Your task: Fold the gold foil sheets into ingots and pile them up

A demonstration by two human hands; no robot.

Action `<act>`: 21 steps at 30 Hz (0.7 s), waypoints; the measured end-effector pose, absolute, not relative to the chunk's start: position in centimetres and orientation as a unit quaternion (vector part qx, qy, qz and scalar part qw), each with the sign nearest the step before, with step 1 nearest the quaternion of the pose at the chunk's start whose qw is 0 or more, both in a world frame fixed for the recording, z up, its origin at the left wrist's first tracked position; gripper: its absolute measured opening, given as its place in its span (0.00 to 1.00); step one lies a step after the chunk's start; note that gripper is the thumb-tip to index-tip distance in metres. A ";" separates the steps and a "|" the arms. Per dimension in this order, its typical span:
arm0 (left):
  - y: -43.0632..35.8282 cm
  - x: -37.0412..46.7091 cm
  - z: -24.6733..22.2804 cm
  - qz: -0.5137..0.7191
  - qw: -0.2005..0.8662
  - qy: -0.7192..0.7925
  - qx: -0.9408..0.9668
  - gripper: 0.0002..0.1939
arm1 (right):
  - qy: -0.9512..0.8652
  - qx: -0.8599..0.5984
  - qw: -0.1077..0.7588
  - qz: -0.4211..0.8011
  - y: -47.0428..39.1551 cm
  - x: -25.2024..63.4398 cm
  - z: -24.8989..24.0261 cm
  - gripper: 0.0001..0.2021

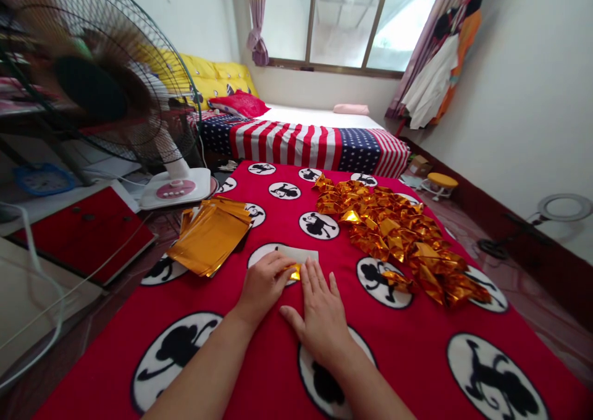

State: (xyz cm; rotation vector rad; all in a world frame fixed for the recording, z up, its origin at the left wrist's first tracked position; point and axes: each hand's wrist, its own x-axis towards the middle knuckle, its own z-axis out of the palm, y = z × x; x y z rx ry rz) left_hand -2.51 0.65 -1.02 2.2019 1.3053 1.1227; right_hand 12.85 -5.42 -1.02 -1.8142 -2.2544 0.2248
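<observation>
On the red cloth in front of me lies a sheet of foil paper (301,254), its pale back up and its near edge turned over to show gold. My left hand (266,283) pinches that folded edge between thumb and fingers. Flat on the right part of the sheet rests my right hand (322,306), fingers stretched out and thumb apart. To the left is a stack of flat gold foil sheets (213,235). A heap of folded gold foil pieces (389,222) spreads over the cloth at the right, with one loose folded piece (397,280) nearer me.
The red cloth (259,370) with black figures in white circles covers the table. A fan (178,185) stands at the left beside a red panel (88,235). Behind the table is a bed (296,145). A yellow stool (441,181) and a ring light (564,207) stand at the right.
</observation>
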 end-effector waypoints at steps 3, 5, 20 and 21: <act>1.1 -2.5 -1.3 0.350 0.195 0.524 0.751 0.08 | -0.773 -0.619 0.113 0.078 -5.4 13.0 -1.2 0.42; 1.5 -2.7 -1.5 0.340 0.205 0.560 0.728 0.07 | -0.776 -0.616 0.111 0.078 -5.4 13.2 -1.3 0.42; 1.4 -2.8 -1.1 0.310 0.197 0.583 0.725 0.11 | -0.805 -0.557 0.171 0.109 -5.1 8.4 -0.8 0.48; 1.4 -2.8 -1.1 0.315 0.199 0.572 0.731 0.10 | -0.806 -0.560 0.161 0.107 -5.2 8.8 -1.0 0.48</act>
